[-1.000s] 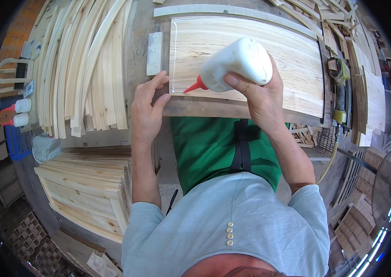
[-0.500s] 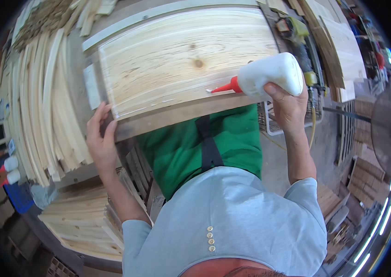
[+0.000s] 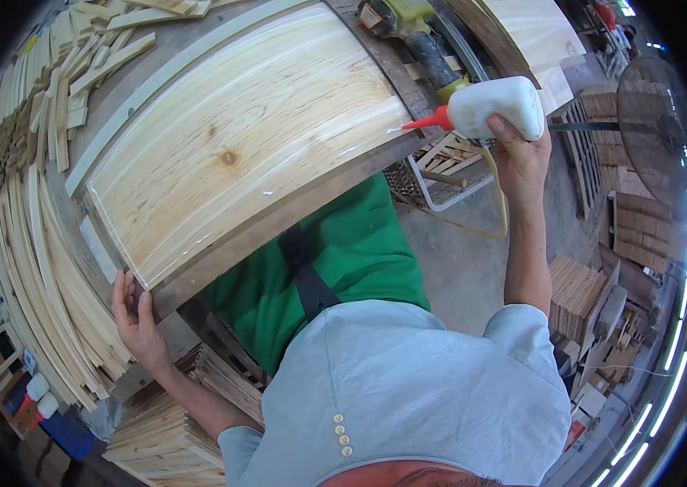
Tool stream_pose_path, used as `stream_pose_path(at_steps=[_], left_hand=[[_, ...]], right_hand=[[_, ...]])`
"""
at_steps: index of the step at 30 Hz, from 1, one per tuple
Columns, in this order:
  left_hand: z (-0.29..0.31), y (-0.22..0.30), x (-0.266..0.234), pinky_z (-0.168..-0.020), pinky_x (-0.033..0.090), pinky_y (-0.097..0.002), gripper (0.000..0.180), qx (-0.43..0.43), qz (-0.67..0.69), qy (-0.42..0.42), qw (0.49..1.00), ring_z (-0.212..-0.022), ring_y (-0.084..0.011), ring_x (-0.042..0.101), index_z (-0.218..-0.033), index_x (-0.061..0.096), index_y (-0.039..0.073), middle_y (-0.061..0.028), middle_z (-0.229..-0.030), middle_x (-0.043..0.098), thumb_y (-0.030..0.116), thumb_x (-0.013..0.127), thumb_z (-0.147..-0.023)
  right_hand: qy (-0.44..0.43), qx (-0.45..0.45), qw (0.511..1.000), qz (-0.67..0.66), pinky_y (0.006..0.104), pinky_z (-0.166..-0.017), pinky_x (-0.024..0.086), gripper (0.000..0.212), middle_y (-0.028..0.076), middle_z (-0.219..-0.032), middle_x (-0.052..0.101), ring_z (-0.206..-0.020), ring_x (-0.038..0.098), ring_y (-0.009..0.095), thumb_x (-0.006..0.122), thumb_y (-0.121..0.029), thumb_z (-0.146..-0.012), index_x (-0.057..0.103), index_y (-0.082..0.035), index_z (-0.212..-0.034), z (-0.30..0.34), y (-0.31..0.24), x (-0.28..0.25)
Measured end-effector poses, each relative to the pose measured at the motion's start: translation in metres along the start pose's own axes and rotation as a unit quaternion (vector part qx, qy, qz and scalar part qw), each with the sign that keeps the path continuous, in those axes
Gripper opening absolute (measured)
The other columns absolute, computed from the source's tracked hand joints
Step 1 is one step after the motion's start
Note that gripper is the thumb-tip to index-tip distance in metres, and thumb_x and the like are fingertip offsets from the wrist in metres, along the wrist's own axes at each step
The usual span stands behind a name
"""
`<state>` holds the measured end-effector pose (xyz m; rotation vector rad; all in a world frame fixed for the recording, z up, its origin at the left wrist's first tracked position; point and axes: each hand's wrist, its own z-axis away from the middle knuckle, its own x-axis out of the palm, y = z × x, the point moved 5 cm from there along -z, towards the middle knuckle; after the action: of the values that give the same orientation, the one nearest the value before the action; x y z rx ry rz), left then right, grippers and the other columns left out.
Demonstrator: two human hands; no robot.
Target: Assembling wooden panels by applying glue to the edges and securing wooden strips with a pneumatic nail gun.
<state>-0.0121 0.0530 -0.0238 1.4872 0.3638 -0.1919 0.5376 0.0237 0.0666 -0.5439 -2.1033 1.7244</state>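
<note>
A pale wooden panel (image 3: 254,122) with knots lies on the workbench in front of me. Thin white lines of glue run along its edges. In my right hand (image 3: 522,162) is a white squeeze glue bottle (image 3: 494,105), tipped nearly on its side. Its red nozzle (image 3: 431,122) points left at the panel's near edge, close to the right corner, with white glue at the tip. My left hand (image 3: 140,323) rests at the near left corner of the panel, its fingers stretched out and thumb apart, holding nothing.
Long wooden strips (image 3: 43,276) are piled on the left of the bench. A yellow-green power tool (image 3: 416,36) lies beyond the panel's right end. Below it stand a white-rimmed crate (image 3: 449,195) and a yellow hose (image 3: 496,219). A round fan (image 3: 652,126) is at far right.
The glue bottle in my right hand has moved right along the panel's near edge to its right end. My view has turned, so the panel appears tilted. My left hand stays at the corner.
</note>
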Motion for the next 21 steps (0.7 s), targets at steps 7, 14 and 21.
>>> stream_pose_path(at_steps=[7, 14, 21], left_hand=[[0.01, 0.015, -0.051, -0.103, 0.04, -0.0334, 0.039, -0.006, -0.075, 0.079, 0.994, -0.118, -0.0213, 0.054, -0.132, 0.051, -0.002, -0.0126, -0.127, 0.057, 0.0, 0.056, -0.092], [-0.086, 0.048, -0.062, -0.098, 0.041, -0.0415, 0.035, 0.139, -0.403, 0.197, 0.883, -0.111, -0.0337, 0.054, -0.115, 0.064, 0.004, -0.0158, -0.117, 0.061, 0.007, 0.066, -0.08], [-0.13, 0.025, -0.109, -0.091, 0.042, -0.0455, 0.03, 0.116, -0.567, 0.237, 0.78, -0.103, -0.0352, 0.054, -0.107, 0.066, 0.004, -0.0155, -0.109, 0.062, 0.011, 0.068, -0.079]], right_hand=[[0.061, 0.062, 0.991, -0.101, 0.0427, -0.098, 0.047, 0.04, 0.011, -0.119, 0.062, -0.112, 0.06, 0.024, 0.066, -0.012, -0.088, 0.054, 0.0, -0.125, -0.008, 0.03, -0.03], [0.016, 0.151, 0.926, -0.347, 0.0548, -0.102, 0.045, 0.042, 0.017, -0.133, 0.054, -0.123, 0.053, 0.032, 0.057, -0.015, -0.096, 0.046, -0.003, -0.135, -0.007, 0.073, -0.009], [-0.036, 0.218, 0.892, -0.394, 0.0556, -0.095, 0.051, 0.045, 0.018, -0.134, 0.053, -0.123, 0.053, 0.033, 0.058, -0.016, -0.096, 0.044, -0.005, -0.137, 0.007, 0.082, 0.038]])
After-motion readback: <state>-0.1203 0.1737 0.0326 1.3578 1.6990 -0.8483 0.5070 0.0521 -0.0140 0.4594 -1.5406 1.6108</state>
